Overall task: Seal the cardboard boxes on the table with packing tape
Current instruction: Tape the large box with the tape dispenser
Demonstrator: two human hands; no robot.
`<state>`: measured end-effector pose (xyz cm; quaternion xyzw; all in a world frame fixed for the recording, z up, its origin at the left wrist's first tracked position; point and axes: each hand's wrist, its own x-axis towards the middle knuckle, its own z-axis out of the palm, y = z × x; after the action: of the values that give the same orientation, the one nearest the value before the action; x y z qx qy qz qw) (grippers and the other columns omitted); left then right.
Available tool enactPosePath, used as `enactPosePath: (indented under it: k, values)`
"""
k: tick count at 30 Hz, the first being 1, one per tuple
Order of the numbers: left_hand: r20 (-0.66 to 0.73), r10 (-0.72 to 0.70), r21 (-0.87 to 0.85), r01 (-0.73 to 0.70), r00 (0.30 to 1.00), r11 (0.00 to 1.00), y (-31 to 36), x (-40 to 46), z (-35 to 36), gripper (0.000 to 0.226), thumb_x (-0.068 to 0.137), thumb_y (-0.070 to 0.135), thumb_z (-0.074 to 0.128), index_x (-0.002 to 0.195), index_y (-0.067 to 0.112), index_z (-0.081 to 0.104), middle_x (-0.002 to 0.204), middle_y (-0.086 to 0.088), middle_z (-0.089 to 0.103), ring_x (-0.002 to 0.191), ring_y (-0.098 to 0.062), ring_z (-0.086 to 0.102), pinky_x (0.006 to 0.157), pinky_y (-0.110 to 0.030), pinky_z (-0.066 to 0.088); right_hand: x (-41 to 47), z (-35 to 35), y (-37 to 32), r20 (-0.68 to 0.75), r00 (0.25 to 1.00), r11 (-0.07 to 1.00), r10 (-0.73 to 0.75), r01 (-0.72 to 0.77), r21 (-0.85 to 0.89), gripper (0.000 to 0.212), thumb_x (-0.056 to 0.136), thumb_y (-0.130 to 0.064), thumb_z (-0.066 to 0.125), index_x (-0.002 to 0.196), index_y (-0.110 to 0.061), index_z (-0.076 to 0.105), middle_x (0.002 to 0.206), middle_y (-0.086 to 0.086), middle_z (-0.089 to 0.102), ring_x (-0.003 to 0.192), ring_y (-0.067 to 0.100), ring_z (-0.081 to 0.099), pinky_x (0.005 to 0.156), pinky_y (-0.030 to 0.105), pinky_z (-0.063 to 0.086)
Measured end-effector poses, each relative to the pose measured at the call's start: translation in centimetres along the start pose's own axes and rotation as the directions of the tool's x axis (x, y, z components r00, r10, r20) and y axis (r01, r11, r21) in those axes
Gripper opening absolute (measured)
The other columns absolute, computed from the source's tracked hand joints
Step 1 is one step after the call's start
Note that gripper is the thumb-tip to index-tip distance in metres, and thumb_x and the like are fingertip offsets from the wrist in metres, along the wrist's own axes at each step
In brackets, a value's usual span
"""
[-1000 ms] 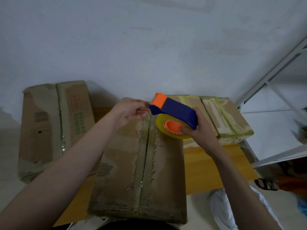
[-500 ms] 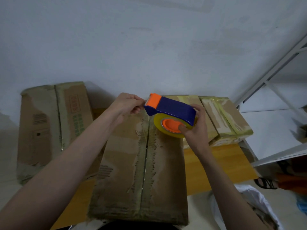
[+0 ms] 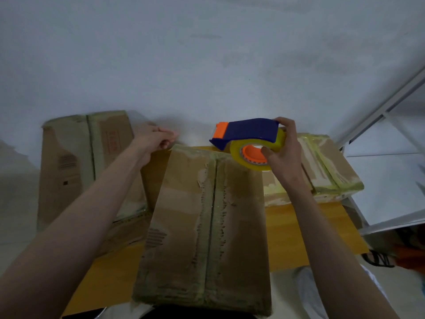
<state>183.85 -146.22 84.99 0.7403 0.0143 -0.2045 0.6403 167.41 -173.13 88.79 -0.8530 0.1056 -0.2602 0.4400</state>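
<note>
A worn cardboard box (image 3: 184,226) lies lengthwise in front of me on the yellow table (image 3: 299,226), its centre seam running away from me. My right hand (image 3: 284,157) grips a blue and orange tape dispenser (image 3: 248,131) with a yellow roll (image 3: 236,155), held just above the box's far end. My left hand (image 3: 158,138) is pinched shut to the left of the dispenser's mouth, beyond the box's far left corner. A faint clear strip of tape (image 3: 195,140) seems to stretch from the pinched fingers to the dispenser.
A second box (image 3: 85,162) stands at the left against the wall. A third box (image 3: 328,171) wrapped in yellowish tape sits at the right. A white metal shelf (image 3: 379,180) is beyond the table's right edge, with a sandal (image 3: 377,259) and white cloth (image 3: 305,284) on the floor.
My left hand has pulled away to the left from the dispenser's mouth. My right hand has carried the dispenser farther toward the wall and levelled it over the box's far end.
</note>
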Motion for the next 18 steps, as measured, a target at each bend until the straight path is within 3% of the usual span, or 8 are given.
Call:
enactPosePath:
  k: [4, 9, 14, 18]
  values:
    - [-0.048, -0.010, 0.039, 0.012, 0.999, 0.999, -1.6, 0.9, -0.1, 0.022, 0.081, 0.013, 0.083, 0.095, 0.000, 0.072, 0.074, -0.006, 0.065, 0.059, -0.009, 0.055, 0.055, -0.013, 0.051, 1.1, 0.3, 1.0, 0.065, 0.998, 0.998, 0.020, -0.016, -0.060, 0.073, 0.072, 0.008, 0.072, 0.129, -0.030, 0.045, 0.120, -0.008, 0.057, 0.110, 0.018, 0.060, 0.076, 0.030, 0.057]
    - [-0.080, -0.029, 0.023, 0.031, 0.996, 0.999, -2.8, 1.4, 0.2, 0.020, 0.079, 0.014, 0.085, 0.091, 0.002, 0.074, 0.076, -0.006, 0.069, 0.065, -0.009, 0.062, 0.062, -0.013, 0.054, 1.3, 0.8, 2.0, 0.071, 0.997, 0.998, 0.031, -0.027, -0.063, 0.072, 0.073, 0.010, 0.070, 0.133, -0.023, 0.047, 0.123, -0.006, 0.059, 0.114, 0.018, 0.059, 0.073, 0.016, 0.053]
    - [-0.099, -0.048, 0.033, 0.051, 0.994, 0.998, -2.8, 1.9, 0.3, 0.022, 0.077, 0.015, 0.086, 0.091, 0.004, 0.074, 0.081, -0.007, 0.072, 0.072, -0.011, 0.066, 0.068, -0.016, 0.057, 1.4, 0.9, 2.1, 0.065, 0.998, 0.996, 0.004, 0.002, -0.086, 0.070, 0.073, 0.007, 0.067, 0.133, -0.021, 0.047, 0.125, -0.002, 0.059, 0.113, 0.021, 0.058, 0.077, 0.027, 0.053]
    - [-0.105, -0.065, 0.033, 0.068, 0.992, 0.997, -2.9, 2.3, 0.1, 0.020, 0.076, 0.014, 0.086, 0.089, 0.005, 0.074, 0.082, -0.008, 0.072, 0.073, -0.013, 0.067, 0.064, -0.016, 0.058, 1.6, 1.3, 2.1, 0.084, 0.996, 0.986, -0.029, 0.042, -0.160, 0.069, 0.072, 0.009, 0.066, 0.133, -0.017, 0.048, 0.123, -0.004, 0.056, 0.114, 0.022, 0.054, 0.074, 0.015, 0.042]
